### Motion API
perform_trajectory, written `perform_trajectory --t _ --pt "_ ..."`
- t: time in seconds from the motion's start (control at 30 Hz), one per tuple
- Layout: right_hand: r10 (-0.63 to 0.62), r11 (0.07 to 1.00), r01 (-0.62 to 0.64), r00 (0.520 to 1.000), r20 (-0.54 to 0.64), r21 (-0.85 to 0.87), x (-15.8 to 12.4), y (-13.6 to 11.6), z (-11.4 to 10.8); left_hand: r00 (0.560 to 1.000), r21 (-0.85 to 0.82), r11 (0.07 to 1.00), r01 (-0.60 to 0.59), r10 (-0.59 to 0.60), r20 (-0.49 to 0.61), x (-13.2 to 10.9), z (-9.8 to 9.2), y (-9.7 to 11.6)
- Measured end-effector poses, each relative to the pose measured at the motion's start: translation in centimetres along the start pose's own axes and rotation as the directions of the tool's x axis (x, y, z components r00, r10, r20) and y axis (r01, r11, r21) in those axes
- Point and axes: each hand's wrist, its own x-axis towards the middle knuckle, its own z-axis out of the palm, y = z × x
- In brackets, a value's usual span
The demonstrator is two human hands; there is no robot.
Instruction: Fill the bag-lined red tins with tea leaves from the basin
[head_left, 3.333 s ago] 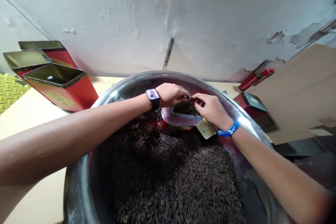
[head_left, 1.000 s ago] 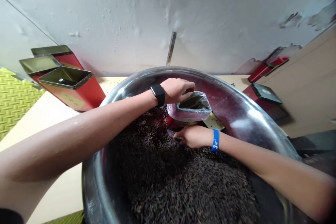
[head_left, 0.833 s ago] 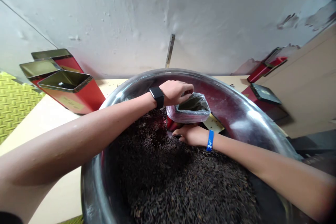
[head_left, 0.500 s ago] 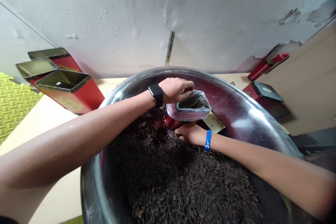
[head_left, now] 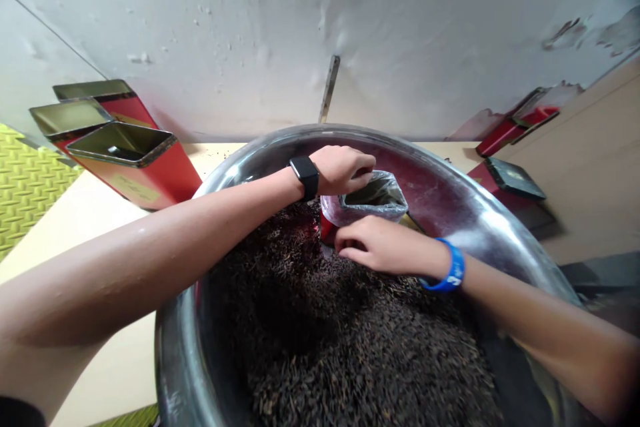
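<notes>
A red tin (head_left: 328, 229) stands in a large metal basin (head_left: 180, 347), lined with a clear plastic bag (head_left: 395, 210) folded over its rim. My left hand (head_left: 345, 170), with a black watch at the wrist, is closed on the bag's edge at the tin's back left corner. Low in front of the tin is my right hand (head_left: 377, 245), a blue band at its wrist. Its fingers curl toward the thumb; whatever they hold, if anything, is hidden. Dark loose dried leaves, like tea (head_left: 360, 353), fill the basin below both hands.
Several open red tins (head_left: 150, 173) stand on the pale table (head_left: 30, 240) left of the basin. More red tins (head_left: 515, 180) are on the right. Behind the basin rises a grey wall (head_left: 225, 33). A yellow-gold piece (head_left: 413, 223) shows partly behind my right hand.
My right hand has risen off the leaves toward me, and its wrist band has shifted right. My left hand stays at the bag's edge. The view has shifted slightly.
</notes>
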Motion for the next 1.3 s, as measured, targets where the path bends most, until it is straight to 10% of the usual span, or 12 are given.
perform_trajectory --t 0.27,1.3 --pt "0.12 0.939 -0.281 0.809 -0.575 -0.198 -2.5 2.2 -4.7 1.0 -0.026 1.0 0.003 -0.003 -0.006 0.0 0.2 -0.6" --pt "0.251 0.951 -0.304 0.654 -0.714 0.056 -1.3 4.6 -2.2 0.993 0.034 0.993 -0.113 0.113 0.015 0.1 0.4 0.4"
